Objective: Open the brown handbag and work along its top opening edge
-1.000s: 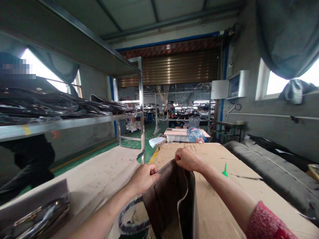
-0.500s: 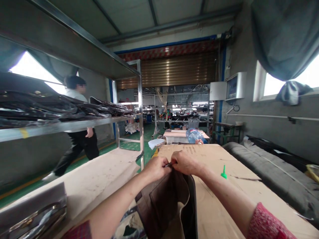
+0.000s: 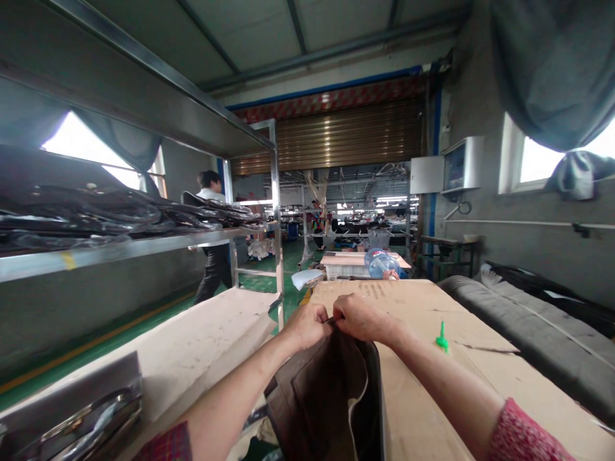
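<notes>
Head view: left hand [image 3: 310, 324] and right hand [image 3: 361, 318], both closed, knuckles nearly touching, pinch top edge of brown leather bag [image 3: 323, 390], hanging at cardboard-covered bench [image 3: 423, 384] edge; green cone [image 3: 441, 335] nearby.

Not much to read here, honestly. There's some dark printed lettering on the cardboard sheet [image 3: 413, 301] at its far end, just past the hands, but it's too small and blurry to make out a single character. The grey wall box [image 3: 460, 164] on the right has a panel on its front, with nothing legible on it either. No brands or numbers readable anywhere else.
</notes>
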The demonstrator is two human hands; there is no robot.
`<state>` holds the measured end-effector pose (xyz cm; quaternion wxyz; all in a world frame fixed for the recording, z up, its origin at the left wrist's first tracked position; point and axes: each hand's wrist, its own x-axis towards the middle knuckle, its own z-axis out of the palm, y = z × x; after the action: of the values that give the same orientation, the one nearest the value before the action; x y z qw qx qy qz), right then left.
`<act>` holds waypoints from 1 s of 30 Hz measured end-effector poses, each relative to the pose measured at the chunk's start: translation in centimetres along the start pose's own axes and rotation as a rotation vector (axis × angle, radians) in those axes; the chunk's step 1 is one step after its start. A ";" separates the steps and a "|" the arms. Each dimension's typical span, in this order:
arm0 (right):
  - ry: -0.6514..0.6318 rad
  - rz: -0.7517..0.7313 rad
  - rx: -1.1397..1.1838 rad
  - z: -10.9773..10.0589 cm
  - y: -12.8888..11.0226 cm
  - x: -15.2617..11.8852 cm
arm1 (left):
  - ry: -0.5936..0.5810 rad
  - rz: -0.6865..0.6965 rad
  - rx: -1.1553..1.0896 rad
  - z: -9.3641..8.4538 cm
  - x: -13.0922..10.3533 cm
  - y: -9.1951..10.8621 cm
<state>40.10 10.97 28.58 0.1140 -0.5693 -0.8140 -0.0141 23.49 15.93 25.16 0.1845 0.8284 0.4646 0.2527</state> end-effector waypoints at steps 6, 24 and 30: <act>0.046 -0.026 0.089 1.2 -0.1 0.7 | -0.031 0.060 -0.003 0.4 0.4 -0.7; 0.513 -0.025 0.657 3.2 0.0 -5.9 | 0.105 -0.292 0.162 -0.1 0.1 0.4; 0.588 -0.017 0.759 9.5 -1.7 -12.7 | 0.101 -0.378 0.222 0.9 0.3 0.1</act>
<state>41.05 0.05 16.96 0.5390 -0.4528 -0.6996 0.1225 24.23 16.09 24.59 0.1129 0.7282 0.6451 0.2021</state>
